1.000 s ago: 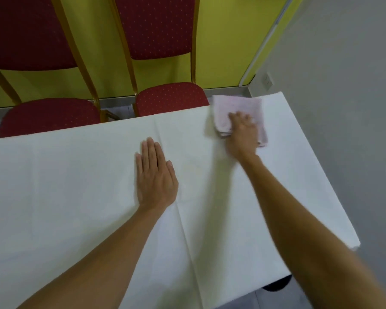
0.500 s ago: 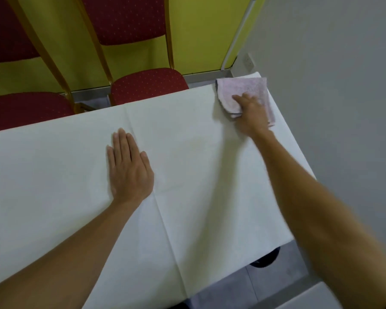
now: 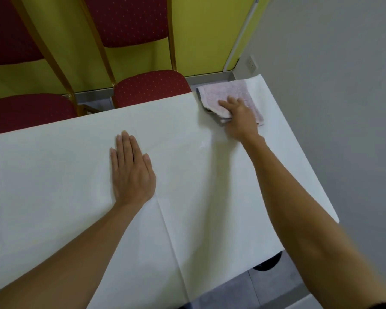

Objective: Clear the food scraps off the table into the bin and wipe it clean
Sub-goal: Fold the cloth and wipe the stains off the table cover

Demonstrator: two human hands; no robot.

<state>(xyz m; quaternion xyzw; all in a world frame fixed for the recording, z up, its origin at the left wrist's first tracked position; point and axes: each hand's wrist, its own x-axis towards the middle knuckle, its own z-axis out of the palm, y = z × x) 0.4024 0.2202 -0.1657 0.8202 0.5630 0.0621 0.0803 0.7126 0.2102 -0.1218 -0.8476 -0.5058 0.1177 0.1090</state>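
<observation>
A white covered table (image 3: 54, 175) fills most of the view. At its far right corner lies a folded pale pink cloth (image 3: 226, 93), and my right hand (image 3: 239, 118) presses down on it with fingers spread over its near part. My left hand (image 3: 130, 172) rests flat, palm down, on the middle of the table with fingers together and nothing under it but the cover. No food scraps or bin show in the view.
Two red padded chairs with gold frames (image 3: 152, 85) (image 3: 27, 110) stand along the far edge before a yellow wall. A grey wall (image 3: 332, 108) runs close along the table's right end. A dark round object (image 3: 269, 263) sits on the floor under the near right corner.
My right hand has slid the cloth toward the far right corner of the table. My left hand has stayed flat in the same spot on the cover.
</observation>
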